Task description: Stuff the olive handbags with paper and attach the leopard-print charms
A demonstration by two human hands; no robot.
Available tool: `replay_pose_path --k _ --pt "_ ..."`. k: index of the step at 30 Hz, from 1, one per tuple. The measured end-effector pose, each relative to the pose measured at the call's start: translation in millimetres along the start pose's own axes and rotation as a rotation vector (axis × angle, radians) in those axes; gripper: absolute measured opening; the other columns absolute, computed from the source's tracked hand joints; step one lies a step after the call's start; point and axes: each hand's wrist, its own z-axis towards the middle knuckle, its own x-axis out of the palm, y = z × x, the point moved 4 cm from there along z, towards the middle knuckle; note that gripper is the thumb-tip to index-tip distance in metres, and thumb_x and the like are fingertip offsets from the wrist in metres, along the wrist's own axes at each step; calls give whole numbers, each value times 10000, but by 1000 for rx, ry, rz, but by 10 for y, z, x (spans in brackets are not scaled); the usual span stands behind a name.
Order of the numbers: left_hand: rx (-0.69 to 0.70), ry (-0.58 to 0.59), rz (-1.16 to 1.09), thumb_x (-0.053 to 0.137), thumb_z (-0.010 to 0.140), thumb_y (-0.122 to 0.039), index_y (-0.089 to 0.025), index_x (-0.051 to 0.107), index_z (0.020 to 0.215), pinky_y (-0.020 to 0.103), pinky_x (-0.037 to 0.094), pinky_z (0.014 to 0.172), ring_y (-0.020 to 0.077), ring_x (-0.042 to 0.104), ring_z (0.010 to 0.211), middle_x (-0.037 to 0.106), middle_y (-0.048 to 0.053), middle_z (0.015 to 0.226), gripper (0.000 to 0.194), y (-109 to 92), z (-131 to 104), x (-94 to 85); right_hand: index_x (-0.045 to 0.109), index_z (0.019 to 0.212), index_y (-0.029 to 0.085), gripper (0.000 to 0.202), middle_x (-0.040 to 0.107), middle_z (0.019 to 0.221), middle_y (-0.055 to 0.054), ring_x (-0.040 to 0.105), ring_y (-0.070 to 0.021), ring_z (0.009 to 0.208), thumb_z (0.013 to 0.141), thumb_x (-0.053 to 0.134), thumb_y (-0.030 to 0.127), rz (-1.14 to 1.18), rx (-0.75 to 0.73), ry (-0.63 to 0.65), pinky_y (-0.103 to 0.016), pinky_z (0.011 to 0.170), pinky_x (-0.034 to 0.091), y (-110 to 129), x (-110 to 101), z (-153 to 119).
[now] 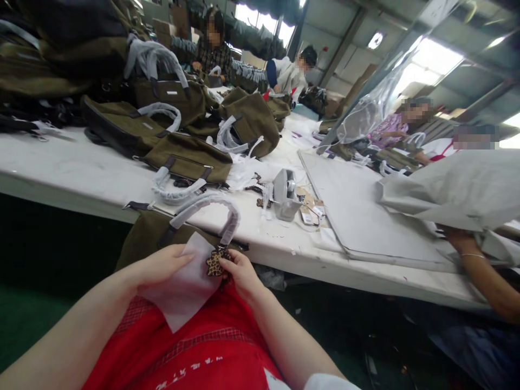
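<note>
My left hand holds a thin white sheet of paper over my lap. My right hand pinches a small leopard-print charm against the sheet's top right edge. Just behind both hands an olive-green bag hangs off the table edge, its handle wrapped in white foam. A red apron covers my lap under the paper.
Several olive bags with wrapped handles lie on the long white table. A grey tag gun and loose charms sit mid-table, grey sheets to the right. A co-worker's arm reaches in at right; other people sit beyond.
</note>
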Motion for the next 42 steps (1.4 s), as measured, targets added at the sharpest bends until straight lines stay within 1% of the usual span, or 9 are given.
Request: replay_pose_path --k 8,12,16,20,24,29,33,37,42 --pt "-21 -188 -749 853 690 -411 -188 736 1126 313 575 900 273 704 1046 733 110 1178 504 256 -305 -253 705 982 198 279 665 914 0 579 -141 829 800 712 409 -418 -207 505 -251 773 463 840 781 179" --pt "28 -307 -931 875 654 -342 -126 732 1084 328 584 874 274 722 980 751 148 1106 501 330 -369 -300 693 983 187 326 625 806 12 475 -82 609 742 743 401 -379 -55 517 -187 528 348 944 1026 438" --pt "-36 -280 -795 825 659 -351 -129 738 1027 321 586 747 267 733 845 778 113 951 438 380 -408 -274 677 912 165 297 495 615 58 289 -45 460 706 754 365 -313 25 408 -206 428 143 974 1017 535" --pt "18 -226 -403 688 692 -330 -154 772 940 340 567 800 317 717 942 779 83 934 316 277 -410 -356 656 823 162 278 391 523 81 253 -55 453 710 761 394 -339 22 334 -225 431 106 1001 907 487" --pt "33 -35 -199 622 697 -318 -179 784 921 338 557 841 331 705 1003 779 68 991 310 134 -350 -386 594 733 159 327 368 525 85 218 -39 450 654 813 388 -263 96 275 -218 429 71 1028 763 461" --pt "-3 50 -574 637 637 -230 -116 759 1041 335 559 847 324 708 1004 771 104 1036 437 6 -188 -120 564 743 170 349 422 519 81 254 -32 399 702 764 452 -457 158 355 -204 386 97 1085 694 472" --pt "-71 152 -1024 644 614 -219 -23 714 1112 393 526 974 351 674 1095 743 182 1104 540 36 -4 160 584 781 183 236 510 488 55 416 -78 373 848 617 407 -954 90 313 -201 375 241 1180 636 421" --pt "-123 214 -1263 584 676 -254 10 706 1045 407 541 947 326 717 964 757 205 1002 469 106 84 287 592 773 182 204 583 511 16 530 -114 411 895 578 345 -1356 -43 242 -232 460 346 1179 563 299" --pt "-43 -39 -1230 696 715 -224 -39 706 1003 468 566 827 315 728 786 763 172 868 343 105 154 371 586 823 173 197 677 716 -64 596 -163 586 899 584 355 -1488 -183 146 -270 558 363 969 516 175"
